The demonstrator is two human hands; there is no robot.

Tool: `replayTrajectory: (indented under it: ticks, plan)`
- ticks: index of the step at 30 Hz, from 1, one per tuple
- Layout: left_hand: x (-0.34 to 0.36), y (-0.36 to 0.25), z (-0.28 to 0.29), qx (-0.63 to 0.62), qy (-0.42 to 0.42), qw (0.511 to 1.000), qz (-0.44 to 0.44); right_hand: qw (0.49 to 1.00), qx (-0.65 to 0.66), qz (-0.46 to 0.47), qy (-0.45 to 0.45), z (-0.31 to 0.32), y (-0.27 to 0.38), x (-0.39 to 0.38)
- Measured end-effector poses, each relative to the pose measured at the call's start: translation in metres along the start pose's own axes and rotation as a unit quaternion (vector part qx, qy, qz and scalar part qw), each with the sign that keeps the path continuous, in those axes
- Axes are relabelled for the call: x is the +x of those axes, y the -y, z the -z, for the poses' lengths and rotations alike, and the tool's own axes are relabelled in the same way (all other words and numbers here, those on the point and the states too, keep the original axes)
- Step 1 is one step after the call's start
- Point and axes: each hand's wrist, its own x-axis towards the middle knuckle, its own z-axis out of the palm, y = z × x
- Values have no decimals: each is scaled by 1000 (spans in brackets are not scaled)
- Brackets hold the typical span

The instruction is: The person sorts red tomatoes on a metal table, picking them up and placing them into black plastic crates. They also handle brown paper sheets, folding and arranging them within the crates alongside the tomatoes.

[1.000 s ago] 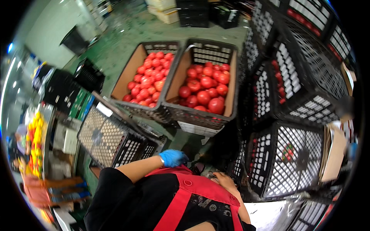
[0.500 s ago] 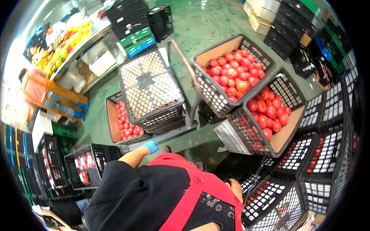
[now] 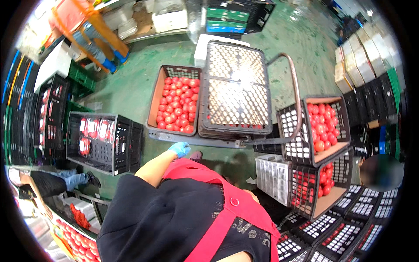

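Note:
My left hand (image 3: 180, 149), in a blue glove, hangs in front of my body with nothing visible in it; its fingers look loosely extended. Just beyond it is the low edge of a flat cart (image 3: 192, 140). On the cart stand a brown-lined black crate (image 3: 152, 105) full of red tomatoes (image 3: 176, 102) and, right of it, a stack of crates with a lattice top (image 3: 238, 83). Only a sliver of my right hand (image 3: 254, 196) shows past my red apron (image 3: 218, 183); its fingers are hidden.
A bent metal handle (image 3: 297, 96) rises at the cart's right. Beyond it stand two tomato crates (image 3: 286, 126), one nearer, beside a grey slatted crate (image 3: 273, 177). A black crate of packed red produce (image 3: 115, 144) is at left. People (image 3: 89, 35) are far left and lower left (image 3: 52, 185).
My view has swung to the right, so the cart and its crates appear more squarely ahead. My left hand stays low at my front; my right hand has slipped mostly behind the apron.

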Motion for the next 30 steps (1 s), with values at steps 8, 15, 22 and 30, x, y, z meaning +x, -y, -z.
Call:
replayTrajectory:
  ticks: [8, 15, 22, 30]
  plan:
    - [-44, 207, -6, -363, -274, 877, 158, 962, -160, 220, 6, 31, 86, 116]
    - [-137, 291, -150, -84, -270, 931, 231, 898, -187, 391, -75, 77, 187, 211]
    - [-184, 208, -153, -245, -123, 905, 324, 895, -74, 417, -139, 34, 257, 318]
    - [-120, 164, -19, -358, -311, 854, 214, 901, -228, 304, -211, -37, 256, 370]
